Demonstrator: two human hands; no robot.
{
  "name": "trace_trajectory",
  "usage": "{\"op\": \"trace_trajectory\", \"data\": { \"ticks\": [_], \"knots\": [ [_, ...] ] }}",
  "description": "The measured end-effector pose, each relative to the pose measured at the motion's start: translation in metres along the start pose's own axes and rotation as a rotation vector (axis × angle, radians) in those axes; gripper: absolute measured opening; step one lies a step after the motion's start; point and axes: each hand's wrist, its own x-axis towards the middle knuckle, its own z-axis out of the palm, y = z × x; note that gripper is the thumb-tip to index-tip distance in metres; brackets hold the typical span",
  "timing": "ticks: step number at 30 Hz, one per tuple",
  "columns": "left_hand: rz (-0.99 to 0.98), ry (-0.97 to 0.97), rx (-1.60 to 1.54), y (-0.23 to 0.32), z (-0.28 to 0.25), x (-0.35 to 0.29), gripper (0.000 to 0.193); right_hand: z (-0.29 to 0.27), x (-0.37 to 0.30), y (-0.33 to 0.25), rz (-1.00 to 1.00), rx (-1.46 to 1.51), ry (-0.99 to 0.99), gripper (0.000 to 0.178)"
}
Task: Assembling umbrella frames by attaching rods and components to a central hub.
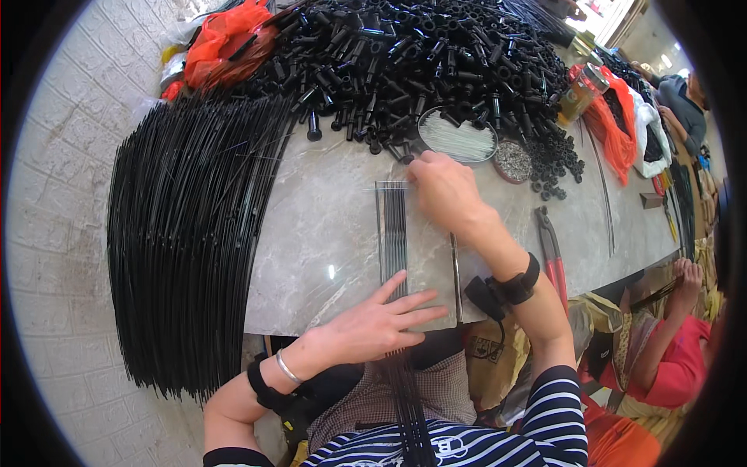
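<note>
Head view, looking down at a grey marbled worktop [311, 257]: a person in a striped top sits at its near edge, and I watch both hands at work. A narrow row of thin black rods [393, 233] lies roughly mid-worktop, running back from the person's lap, over the near edge, toward the far side. The left hand [385, 325], a silver bangle on its wrist, lies across the rods just inside the near edge, fingers spread. The right hand [445, 187] is at the rods' far ends, its fingers curled together; I cannot tell whether they pinch anything. A thin, pale crosspiece [381, 188] lies across those ends, near the fingertips.

Just beyond the right hand sit a round dish of pale, thin pins [457, 138] and a smaller round tin of tiny metallic pieces [513, 161]. Behind them, a great heap of black tubular parts [389, 62] covers the far edge. Along the left edge, a thick mass of black rods [187, 241] overhangs the near left corner. Red-handled pliers [549, 249] lie right of the right forearm. Toward the far right corner stand a jar [582, 93] and an open red plastic bag [611, 128]. Past the right edge, a co-worker in red [675, 354] sits.
</note>
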Motion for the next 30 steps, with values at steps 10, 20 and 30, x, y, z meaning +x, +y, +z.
{"op": "trace_trajectory", "data": {
  "ticks": [10, 20, 30],
  "knots": [
    [0.022, -0.002, 0.001, 0.002, 0.002, 0.002, 0.022, 0.001, -0.005, 0.002, -0.017, -0.023, 0.001, 0.011],
    [0.024, -0.008, 0.005, 0.0, 0.002, 0.004, 0.021, 0.004, 0.004, -0.006, -0.046, 0.051, -0.014, 0.012],
    [-0.013, -0.04, -0.028, 0.003, -0.001, 0.001, 0.026, 0.009, 0.004, -0.009, -0.053, 0.058, -0.009, 0.013]
  ]
}}
